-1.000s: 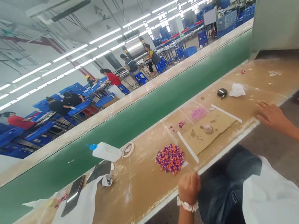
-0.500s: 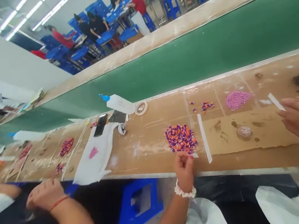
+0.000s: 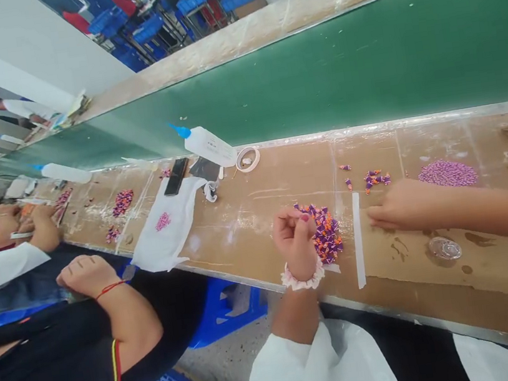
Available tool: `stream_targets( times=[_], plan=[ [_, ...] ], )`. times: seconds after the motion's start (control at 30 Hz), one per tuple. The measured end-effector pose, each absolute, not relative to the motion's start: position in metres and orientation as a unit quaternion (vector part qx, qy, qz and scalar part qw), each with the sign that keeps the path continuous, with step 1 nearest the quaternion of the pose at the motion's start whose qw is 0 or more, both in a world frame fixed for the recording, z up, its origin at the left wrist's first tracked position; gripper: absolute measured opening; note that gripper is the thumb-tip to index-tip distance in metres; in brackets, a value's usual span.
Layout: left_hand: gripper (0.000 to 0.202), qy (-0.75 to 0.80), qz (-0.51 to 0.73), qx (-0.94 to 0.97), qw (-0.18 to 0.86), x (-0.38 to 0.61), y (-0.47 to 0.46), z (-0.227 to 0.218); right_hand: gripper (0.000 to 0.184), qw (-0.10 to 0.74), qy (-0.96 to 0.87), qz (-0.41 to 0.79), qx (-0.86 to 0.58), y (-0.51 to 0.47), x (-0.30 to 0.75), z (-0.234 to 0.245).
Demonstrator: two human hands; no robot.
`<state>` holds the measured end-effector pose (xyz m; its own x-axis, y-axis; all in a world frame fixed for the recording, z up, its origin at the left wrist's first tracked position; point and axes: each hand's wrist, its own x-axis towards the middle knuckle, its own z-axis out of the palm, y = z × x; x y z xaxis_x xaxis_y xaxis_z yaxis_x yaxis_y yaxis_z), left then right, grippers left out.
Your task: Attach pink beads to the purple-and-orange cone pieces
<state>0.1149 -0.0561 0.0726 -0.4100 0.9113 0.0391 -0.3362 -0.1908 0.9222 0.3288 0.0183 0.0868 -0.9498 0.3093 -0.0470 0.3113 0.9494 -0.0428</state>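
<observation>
Purple-and-orange pieces [image 3: 329,233] are lying in a pile just right of the left hand's fingers, which are partly covering it. The left hand [image 3: 295,241] is curling its fingers inward, thumb close to them; whether they are gripping anything I cannot tell. The right hand [image 3: 407,207] is pointing its fingers leftward over the cardboard [image 3: 412,278]; I cannot tell whether they are grasping something. A few loose pieces [image 3: 376,179] are lying just beyond those fingertips, and a strip of tape [image 3: 358,242] is running just left of them. Pink bits [image 3: 448,174] are spreading beyond and right of the right fingers, while a clear round lump [image 3: 445,247] is sitting nearer the body. Beyond and left of the left fingers, a bottle [image 3: 210,146] is leaning beside a tape roll [image 3: 248,160].
</observation>
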Motion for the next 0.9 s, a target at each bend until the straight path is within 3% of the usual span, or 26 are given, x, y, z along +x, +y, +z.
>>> stream_targets(
  times=[0.07, 0.17, 0.27, 0.5, 0.6, 0.67, 0.9],
  plan=[
    [0.031, 0.465, 0.715, 0.245, 0.462, 0.102, -0.054, 0.074, 0.010, 0.085, 0.985, -0.041, 0.148, 0.023, 0.304, 0.087],
    [0.021, 0.447, 0.691, 0.114, 0.556, 0.087, -0.053, 0.071, 0.015, 0.094, 0.987, -0.047, 0.122, 0.029, 0.276, 0.083],
    [0.032, 0.407, 0.668, 0.051, 0.621, 0.080, -0.053, 0.067, 0.008, 0.036, 0.990, -0.066, 0.115, 0.030, 0.265, 0.074],
    [0.051, 0.364, 0.618, 0.023, 0.696, 0.086, -0.049, 0.072, 0.019, -0.187, 0.955, -0.159, 0.166, 0.019, 0.261, 0.098],
    [0.055, 0.333, 0.574, 0.066, 0.746, 0.095, -0.046, 0.078, 0.013, -0.156, 0.963, -0.166, 0.147, 0.013, 0.253, 0.113],
    [0.058, 0.314, 0.556, 0.088, 0.765, 0.100, -0.046, 0.084, 0.021, -0.136, 0.966, -0.164, 0.143, 0.007, 0.252, 0.114],
    [0.061, 0.277, 0.542, 0.133, 0.782, 0.125, -0.055, 0.098, 0.024, -0.215, 0.957, -0.091, 0.174, -0.011, 0.280, 0.109]
  ],
)
